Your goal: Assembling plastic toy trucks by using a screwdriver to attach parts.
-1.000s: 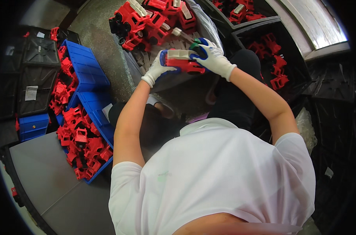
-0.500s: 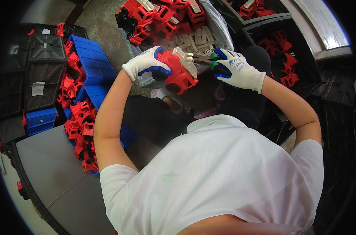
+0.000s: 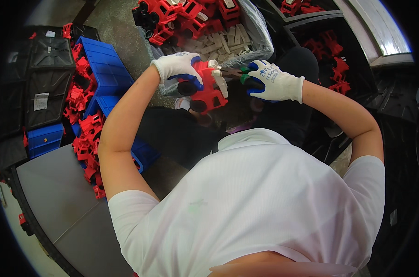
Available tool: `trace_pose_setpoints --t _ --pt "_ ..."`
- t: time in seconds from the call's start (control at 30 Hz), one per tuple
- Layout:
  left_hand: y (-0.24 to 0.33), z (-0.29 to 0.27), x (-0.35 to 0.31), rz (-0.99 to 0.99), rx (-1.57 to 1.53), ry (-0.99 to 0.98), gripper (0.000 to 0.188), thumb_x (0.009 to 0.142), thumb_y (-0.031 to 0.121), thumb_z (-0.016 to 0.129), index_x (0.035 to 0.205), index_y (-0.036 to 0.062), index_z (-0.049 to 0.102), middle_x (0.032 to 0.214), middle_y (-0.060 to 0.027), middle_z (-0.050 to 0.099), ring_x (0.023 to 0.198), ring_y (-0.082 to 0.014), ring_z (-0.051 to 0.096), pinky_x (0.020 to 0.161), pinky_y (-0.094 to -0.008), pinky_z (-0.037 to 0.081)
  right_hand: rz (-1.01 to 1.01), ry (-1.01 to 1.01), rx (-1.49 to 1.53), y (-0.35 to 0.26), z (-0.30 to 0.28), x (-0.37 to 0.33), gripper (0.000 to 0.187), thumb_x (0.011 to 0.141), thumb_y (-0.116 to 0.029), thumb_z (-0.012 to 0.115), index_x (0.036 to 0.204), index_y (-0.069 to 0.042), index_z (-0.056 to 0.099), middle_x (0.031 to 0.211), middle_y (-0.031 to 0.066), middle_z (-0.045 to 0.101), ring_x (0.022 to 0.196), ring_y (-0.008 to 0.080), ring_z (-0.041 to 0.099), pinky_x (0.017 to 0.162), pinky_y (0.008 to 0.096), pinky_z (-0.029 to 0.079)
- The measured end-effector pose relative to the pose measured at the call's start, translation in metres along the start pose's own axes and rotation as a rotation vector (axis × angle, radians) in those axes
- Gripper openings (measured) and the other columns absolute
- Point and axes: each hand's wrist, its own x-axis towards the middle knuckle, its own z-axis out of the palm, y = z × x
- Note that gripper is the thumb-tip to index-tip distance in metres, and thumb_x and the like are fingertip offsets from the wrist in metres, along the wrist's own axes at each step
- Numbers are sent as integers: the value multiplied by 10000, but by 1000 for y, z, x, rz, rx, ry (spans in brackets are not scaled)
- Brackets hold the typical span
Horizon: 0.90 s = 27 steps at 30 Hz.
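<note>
In a white and blue work glove, my left hand (image 3: 181, 69) is closed round a red toy truck (image 3: 208, 94) with black wheels. A light grey plastic part (image 3: 220, 82) sits along the truck's right side. My right hand (image 3: 276, 81), gloved alike, grips a pair of pliers (image 3: 246, 76) with green and black handles. The jaws of the pliers meet the upper end of the grey part. Whether they are closed on it is too small to tell. Both hands are held out over my lap, in front of a lined box.
Beyond my hands, the plastic-lined box (image 3: 264, 39) holds finished-looking red trucks (image 3: 172, 18) and loose grey strips (image 3: 225, 44). Blue crates (image 3: 105, 69) of red truck bodies (image 3: 87, 134) stand at left, beside black crates (image 3: 50, 85). Black bins (image 3: 357, 60) with red parts are at right.
The truck has tilted more upright and shifted slightly left in my left hand. The pliers have moved a little left with it, their jaws staying at the grey part's upper end.
</note>
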Motion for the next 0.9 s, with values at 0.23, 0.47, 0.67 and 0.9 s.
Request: trace_pose_setpoints --t 0.23,0.47,0.67,0.9 --pt "-14 5 9 68 138 96 888 540 437 847 1243 5 518 1209 -199 541 1144 -329 519 961 -366 430 -33 -25 -58 -1 15 9 504 868 -411 583 1248 -79 566 1272 210 430 1213 355 425 990 431 395" --pt "-23 26 -18 214 127 473 799 545 242 842 1247 68 503 1253 -184 493 1168 -358 497 1010 -392 412 -110 101 64 -3 -3 -4 565 840 -413 622 1268 -57 529 1308 196 435 1167 312 515 932 412 454" --pt "-27 38 -24 405 549 1205 731 592 216 805 1272 195 539 1332 -182 383 1237 -447 376 1012 -538 376 -13 -191 1024 -1 -5 -11 352 891 -281 634 1168 -65 611 986 63 599 900 159 558 805 293 447" --pt "-14 34 -30 466 634 1305 735 577 207 807 1262 200 539 1352 -158 389 1259 -429 389 1024 -550 359 -139 -190 1217 -11 -6 -14 306 919 -253 618 1141 -44 638 841 25 615 707 81 555 645 225 455"
